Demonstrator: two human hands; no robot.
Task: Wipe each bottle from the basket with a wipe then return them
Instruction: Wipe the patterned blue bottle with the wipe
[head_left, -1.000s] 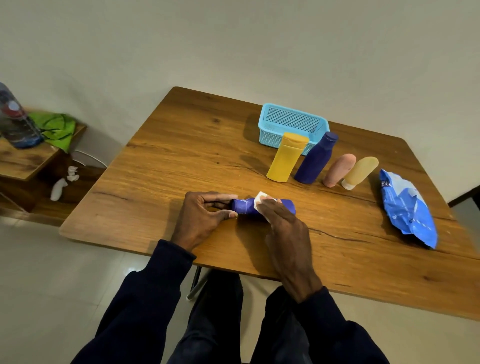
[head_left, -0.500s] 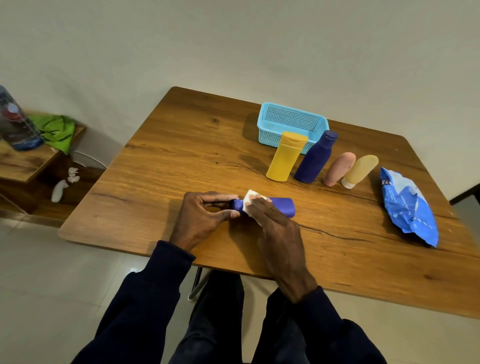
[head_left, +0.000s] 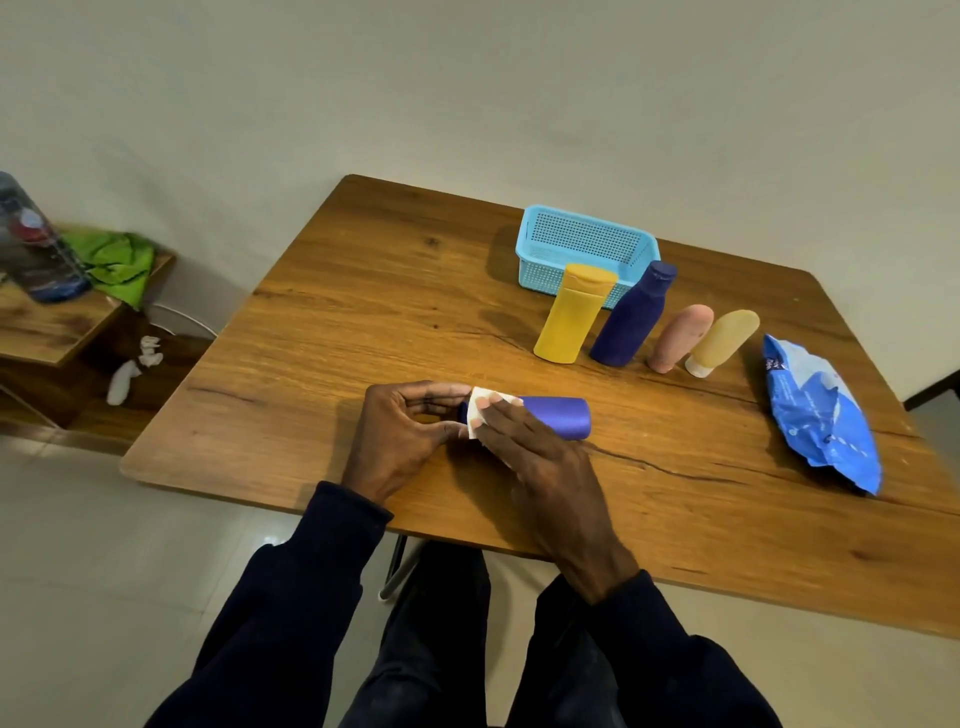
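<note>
Violet bottle (head_left: 558, 415) flat on the table (head_left: 415, 291), near the front edge. Long axis left–right: cap end to the left, base to the right. White wipe (head_left: 479, 410) draped over the neck, at the cap end.

Left hand (head_left: 400, 436) at the cap end, thumb and fingers curled, pinching the cap, apparently to steady it. Right hand (head_left: 540, 457) across the body from the near side, fingers straight, pressing the wipe down; no curl round anything.

Judged mid-wipe, up by the neck. Base end bare, to the right of the wipe. Next stroke probably along the axis toward the base: work for the right hand, the nearer to that end.

Farther back and right, standing in a row: yellow bottle (head_left: 571, 319), navy bottle (head_left: 634, 317), pink bottle (head_left: 680, 338), tan bottle (head_left: 722, 340). Light-blue basket (head_left: 535, 270) just behind the first two; no bottle seen inside. Blue wipes pack (head_left: 821, 415) far right, well apart.
</note>
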